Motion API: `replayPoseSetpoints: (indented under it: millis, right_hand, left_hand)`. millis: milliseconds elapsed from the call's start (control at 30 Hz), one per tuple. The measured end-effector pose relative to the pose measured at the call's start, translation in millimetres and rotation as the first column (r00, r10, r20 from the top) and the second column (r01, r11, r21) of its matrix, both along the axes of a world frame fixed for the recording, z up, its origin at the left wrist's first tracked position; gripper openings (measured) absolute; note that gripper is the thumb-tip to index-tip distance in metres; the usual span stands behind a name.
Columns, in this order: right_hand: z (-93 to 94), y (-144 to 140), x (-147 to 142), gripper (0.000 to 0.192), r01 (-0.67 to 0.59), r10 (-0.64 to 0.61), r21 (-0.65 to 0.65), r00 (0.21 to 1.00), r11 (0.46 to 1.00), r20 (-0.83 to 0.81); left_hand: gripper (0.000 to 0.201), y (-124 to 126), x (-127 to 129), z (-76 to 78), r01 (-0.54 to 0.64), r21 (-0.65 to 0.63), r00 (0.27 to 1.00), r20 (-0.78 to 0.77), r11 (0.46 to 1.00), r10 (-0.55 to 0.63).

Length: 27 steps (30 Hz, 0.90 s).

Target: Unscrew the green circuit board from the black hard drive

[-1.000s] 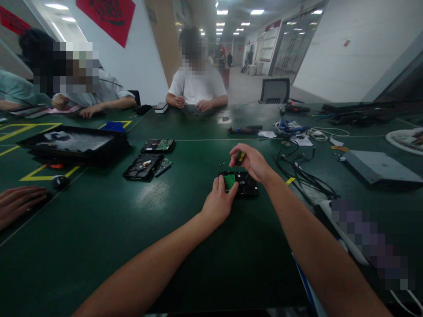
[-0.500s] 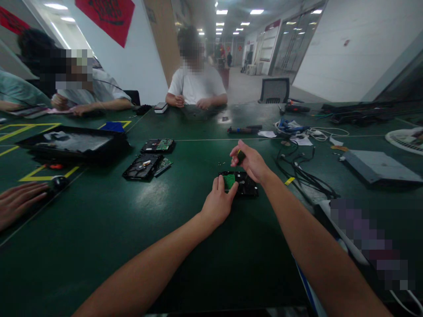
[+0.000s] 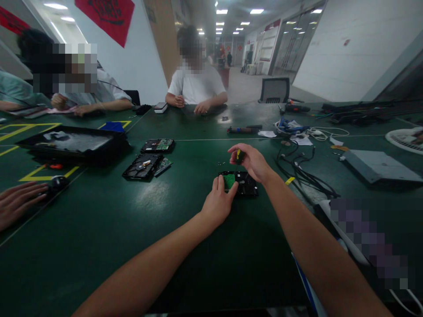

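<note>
A black hard drive [image 3: 248, 185] with a green circuit board lies flat on the table in front of me. Gripping its left end is my left hand [image 3: 220, 198], with fingers over the far edge and thumb by the near edge. Above the drive, my right hand [image 3: 249, 160] is closed around the black and yellow handle of a screwdriver [image 3: 239, 155]. Its thin shaft points down at the drive; whether the tip sits in a screw is too small to tell. A few tiny screws [image 3: 221, 163] lie just beyond the drive.
To the left are another hard drive [image 3: 157, 145], an opened drive casing [image 3: 142, 167], a loose circuit board [image 3: 163, 166] and a black tray [image 3: 76, 143]. Black cables [image 3: 302, 176] and a grey metal box [image 3: 383, 166] lie right. Another person's hand [image 3: 23, 200] rests near a mouse [image 3: 60, 181].
My right hand has lowered slightly and turned, bringing the screwdriver more upright over the drive. My left hand and the drive stay put. The person opposite has shifted a hand.
</note>
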State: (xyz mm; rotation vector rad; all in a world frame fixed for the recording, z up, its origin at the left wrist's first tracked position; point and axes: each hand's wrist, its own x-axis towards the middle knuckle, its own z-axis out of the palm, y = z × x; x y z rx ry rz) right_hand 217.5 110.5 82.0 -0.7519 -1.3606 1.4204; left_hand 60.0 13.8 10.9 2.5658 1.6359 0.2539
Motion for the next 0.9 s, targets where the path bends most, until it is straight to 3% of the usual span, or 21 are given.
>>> replayPoseSetpoints:
  millis: [233,700,900]
  right_hand:
    - [3.4,-5.9,-2.2,0.033,-0.150,0.148,-0.037,0.987,0.988,-0.055]
    - [16.8,-6.9,9.4,0.025,-0.078,0.079,-0.013,0.972,0.997,0.220]
    - [17.9,-5.7,11.6,0.024,-0.034,0.033,0.000,0.973,0.999,0.229]
  left_hand:
    - [0.061,1.2,0.0,-5.0,0.003,0.040,1.000,0.009,0.999,-0.004]
    - [0.061,0.9,0.6,-2.2,-0.002,0.000,1.000,0.011,1.000,0.002]
    - [0.061,0.0,0.4,-1.1,-0.001,0.005,1.000,0.012,1.000,0.001]
